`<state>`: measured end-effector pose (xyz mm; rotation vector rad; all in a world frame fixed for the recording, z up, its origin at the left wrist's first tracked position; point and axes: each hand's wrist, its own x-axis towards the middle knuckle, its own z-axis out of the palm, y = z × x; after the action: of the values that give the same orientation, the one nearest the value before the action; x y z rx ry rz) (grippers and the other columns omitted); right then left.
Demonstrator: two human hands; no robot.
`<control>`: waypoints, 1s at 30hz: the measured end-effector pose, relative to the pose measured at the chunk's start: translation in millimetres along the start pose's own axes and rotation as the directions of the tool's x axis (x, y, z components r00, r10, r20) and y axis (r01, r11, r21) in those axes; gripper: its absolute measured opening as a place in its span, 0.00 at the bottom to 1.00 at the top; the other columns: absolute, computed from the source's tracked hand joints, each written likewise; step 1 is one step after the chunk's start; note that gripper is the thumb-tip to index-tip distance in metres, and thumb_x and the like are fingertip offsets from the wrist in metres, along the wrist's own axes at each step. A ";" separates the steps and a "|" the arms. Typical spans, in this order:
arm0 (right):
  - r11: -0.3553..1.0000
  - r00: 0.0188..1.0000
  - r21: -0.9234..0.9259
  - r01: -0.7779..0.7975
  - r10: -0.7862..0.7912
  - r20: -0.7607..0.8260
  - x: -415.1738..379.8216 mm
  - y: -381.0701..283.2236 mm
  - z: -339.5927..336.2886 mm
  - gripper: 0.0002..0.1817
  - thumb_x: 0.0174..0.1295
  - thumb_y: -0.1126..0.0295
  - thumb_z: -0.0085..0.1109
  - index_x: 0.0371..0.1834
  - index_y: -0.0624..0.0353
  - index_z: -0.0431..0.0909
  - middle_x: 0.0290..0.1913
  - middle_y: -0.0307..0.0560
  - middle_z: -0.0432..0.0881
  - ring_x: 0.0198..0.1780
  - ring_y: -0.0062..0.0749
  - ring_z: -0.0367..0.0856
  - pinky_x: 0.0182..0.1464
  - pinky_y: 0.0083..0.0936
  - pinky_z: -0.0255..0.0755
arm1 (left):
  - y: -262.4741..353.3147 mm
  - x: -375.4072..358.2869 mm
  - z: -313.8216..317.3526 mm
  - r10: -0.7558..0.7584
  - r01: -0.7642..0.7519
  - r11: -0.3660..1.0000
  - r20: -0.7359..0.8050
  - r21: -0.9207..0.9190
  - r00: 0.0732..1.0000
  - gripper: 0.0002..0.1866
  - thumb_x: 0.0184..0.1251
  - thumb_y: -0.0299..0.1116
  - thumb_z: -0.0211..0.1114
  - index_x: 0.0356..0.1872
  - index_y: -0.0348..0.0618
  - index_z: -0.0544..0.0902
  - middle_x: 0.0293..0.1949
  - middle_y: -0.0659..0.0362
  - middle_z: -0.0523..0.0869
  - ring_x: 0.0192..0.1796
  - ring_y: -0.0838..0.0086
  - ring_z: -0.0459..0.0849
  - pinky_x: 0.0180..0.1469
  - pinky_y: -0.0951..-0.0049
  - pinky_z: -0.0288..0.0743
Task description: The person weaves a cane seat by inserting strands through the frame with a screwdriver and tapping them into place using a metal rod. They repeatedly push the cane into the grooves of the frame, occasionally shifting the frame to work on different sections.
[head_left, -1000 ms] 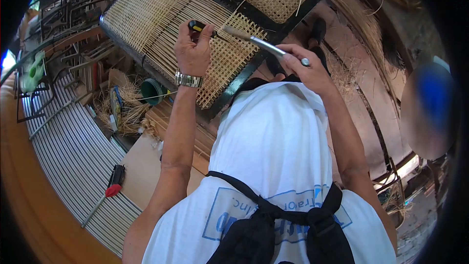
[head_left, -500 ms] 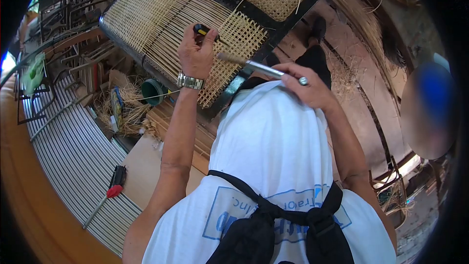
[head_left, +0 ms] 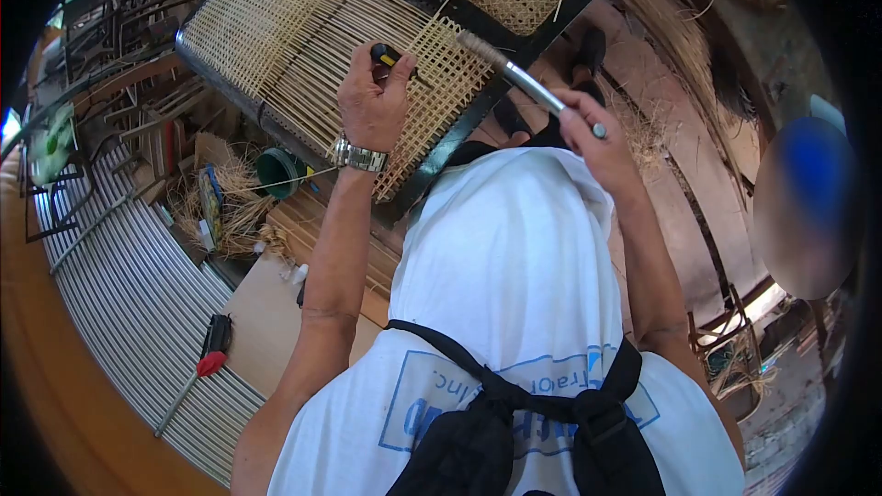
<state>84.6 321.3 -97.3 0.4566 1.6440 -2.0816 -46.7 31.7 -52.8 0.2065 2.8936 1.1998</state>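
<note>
My left hand (head_left: 375,101), with a metal watch at its wrist, is closed on a tool with a black and yellow handle (head_left: 385,55), over the woven cane panel. The tool's tip points toward the open lattice (head_left: 450,60) at the panel's right part. In my right hand (head_left: 593,133) is a silver rod with a brush-like, frayed brown end (head_left: 480,48). That end lies over the upper right of the lattice, near the dark frame (head_left: 441,154). Whether it touches the cane is unclear. Bare parallel strands (head_left: 335,41) run left of the lattice.
A green container (head_left: 279,173) stands beside loose cane scraps (head_left: 241,207) below the frame. Metal tubes (head_left: 138,285) lie at the left, with a black and red object (head_left: 213,349) on them. A long bundle of fibres (head_left: 684,46) is at the upper right. Another person's head is at the right.
My right hand has moved up and right, carrying the rod's brown end up over the lattice's upper right. My left hand keeps its grip on the tool, nearly in place.
</note>
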 end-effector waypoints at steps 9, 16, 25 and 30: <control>0.987 0.982 -0.146 0.068 -0.040 0.183 4.8 -11.7 11.5 0.20 0.76 0.63 0.58 0.64 0.64 0.82 0.44 0.40 0.86 0.44 0.21 0.80 0.50 0.22 0.75 | 1.9 2.5 -5.4 -0.005 0.005 1.000 -0.023 -0.006 1.000 0.15 0.71 0.34 0.76 0.49 0.41 0.81 0.32 0.60 0.89 0.33 0.77 0.86 0.35 0.73 0.80; 0.998 0.999 -0.060 0.011 -0.008 0.049 -7.4 -11.2 0.9 0.19 0.78 0.66 0.57 0.67 0.62 0.79 0.33 0.28 0.74 0.33 0.11 0.67 0.35 0.14 0.61 | 5.4 8.0 0.6 -0.028 0.024 0.998 -0.059 -0.059 0.998 0.16 0.71 0.36 0.77 0.49 0.40 0.81 0.33 0.60 0.90 0.34 0.77 0.88 0.36 0.73 0.80; 0.966 0.979 -0.215 0.146 -0.110 0.172 21.6 -24.7 -6.7 0.17 0.78 0.65 0.57 0.64 0.59 0.83 0.35 0.30 0.76 0.35 0.12 0.68 0.36 0.15 0.63 | 0.3 11.8 2.7 -0.066 0.066 0.998 -0.025 0.004 0.998 0.16 0.69 0.37 0.78 0.47 0.39 0.82 0.31 0.60 0.90 0.32 0.76 0.87 0.34 0.73 0.79; 0.996 0.996 -0.065 0.062 -0.066 -0.067 14.6 -13.1 -18.7 0.19 0.79 0.64 0.57 0.66 0.62 0.80 0.31 0.28 0.71 0.31 0.12 0.65 0.32 0.14 0.60 | 3.2 3.0 7.4 -0.053 0.050 0.996 -0.039 -0.067 0.998 0.16 0.69 0.37 0.78 0.48 0.40 0.82 0.31 0.61 0.89 0.32 0.77 0.86 0.34 0.73 0.79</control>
<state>65.0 339.9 -98.4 0.4652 1.7800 -2.0745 -48.9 39.5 -55.6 0.1070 2.8687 1.3036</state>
